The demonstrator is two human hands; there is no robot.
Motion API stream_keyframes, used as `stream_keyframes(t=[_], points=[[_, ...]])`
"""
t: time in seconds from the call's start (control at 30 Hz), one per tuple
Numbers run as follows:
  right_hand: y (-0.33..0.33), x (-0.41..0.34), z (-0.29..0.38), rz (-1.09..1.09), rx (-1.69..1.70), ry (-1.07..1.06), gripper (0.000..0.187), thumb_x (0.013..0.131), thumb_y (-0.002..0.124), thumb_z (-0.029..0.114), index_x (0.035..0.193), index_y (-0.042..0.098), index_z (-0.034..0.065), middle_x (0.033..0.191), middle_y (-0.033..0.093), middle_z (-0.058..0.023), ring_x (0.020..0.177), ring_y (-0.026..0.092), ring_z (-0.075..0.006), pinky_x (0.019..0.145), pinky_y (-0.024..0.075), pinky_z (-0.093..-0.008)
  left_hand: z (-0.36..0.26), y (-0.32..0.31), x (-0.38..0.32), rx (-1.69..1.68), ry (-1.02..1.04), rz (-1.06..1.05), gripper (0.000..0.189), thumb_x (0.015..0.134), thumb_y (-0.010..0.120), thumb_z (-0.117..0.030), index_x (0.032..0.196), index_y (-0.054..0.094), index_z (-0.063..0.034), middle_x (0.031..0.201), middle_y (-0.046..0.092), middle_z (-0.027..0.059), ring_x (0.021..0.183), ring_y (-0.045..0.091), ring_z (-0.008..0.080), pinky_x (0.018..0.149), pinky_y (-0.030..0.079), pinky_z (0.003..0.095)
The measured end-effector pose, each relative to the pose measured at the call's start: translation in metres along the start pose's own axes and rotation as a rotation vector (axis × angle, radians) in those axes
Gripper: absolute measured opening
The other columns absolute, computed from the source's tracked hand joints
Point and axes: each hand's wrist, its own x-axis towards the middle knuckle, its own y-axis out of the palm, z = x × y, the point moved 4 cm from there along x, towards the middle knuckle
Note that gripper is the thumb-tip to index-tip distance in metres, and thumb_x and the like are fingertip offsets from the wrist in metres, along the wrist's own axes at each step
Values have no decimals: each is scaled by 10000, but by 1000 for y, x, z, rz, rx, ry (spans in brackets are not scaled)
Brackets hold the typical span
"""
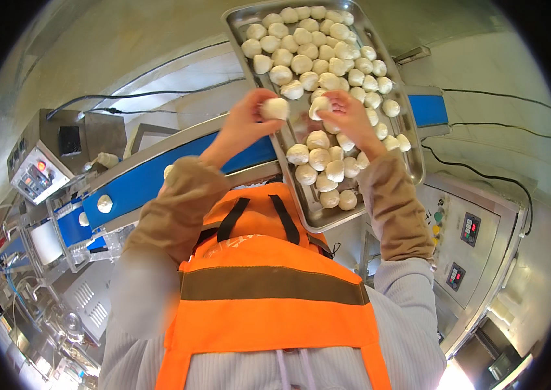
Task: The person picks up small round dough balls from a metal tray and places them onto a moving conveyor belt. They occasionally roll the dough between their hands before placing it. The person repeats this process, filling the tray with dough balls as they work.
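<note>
A round white dough ball (275, 108) sits between the thumb and fingers of my left hand (242, 126), over the left rim of a metal tray (291, 116). My right hand (348, 114) grips another dough ball (319, 107) by its side, above the middle of the tray. Many pale dough balls (301, 64) are packed across the tray's far part. A smaller cluster of dough balls (319, 159) lies at its near end, below my hands. Bare metal shows between these two groups.
A blue conveyor belt (139, 187) runs beneath the tray, with a dough ball (104, 204) on its left stretch. A control box (41, 173) stands at the left. To the right is a metal cabinet (460, 243) with displays and buttons. Black cables (495, 178) hang nearby.
</note>
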Motion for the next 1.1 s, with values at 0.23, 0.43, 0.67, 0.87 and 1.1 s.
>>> stream_keyframes(t=[0.23,0.43,0.67,0.87,1.1], points=[[66,-11,70,306,1191,273,441,1000,469,290,1329,442,-3,1142,598,-143,1024,631,-277,812,577,-381,-7,-112,-130,-370,-263,-360,497,832,710,-79,1296,538,-40,1141,597,67,980,602,131,848,511,256],[168,-24,60,257,-439,-272,422,822,706,256,1189,571,98,1083,559,-132,1021,557,-304,839,496,-374,23,-119,-179,282,-171,-387,404,813,726,-105,1202,619,-72,1118,589,57,1007,597,155,825,507,261],[175,-38,63,68,-580,-422,458,768,745,220,1177,577,103,1140,537,-118,1088,510,-323,883,463,-426,6,-110,-167,528,-34,-435,386,750,692,-27,1127,616,-55,1159,618,129,1075,566,318,912,464,376],[45,-33,64,-504,-608,-379,343,777,707,154,1100,619,81,1114,582,-110,1035,542,-328,905,432,-449,13,-108,-162,663,17,-359,396,748,680,-18,1136,611,-62,1184,613,112,1095,559,310,920,460,370],[-13,-23,-13,-256,-869,-62,390,775,725,226,1123,613,91,1063,583,-143,1042,539,-344,866,460,-433,47,-116,-165,878,-33,-306,390,734,677,-42,1116,604,-57,1188,597,102,1096,539,324,950,449,381]])
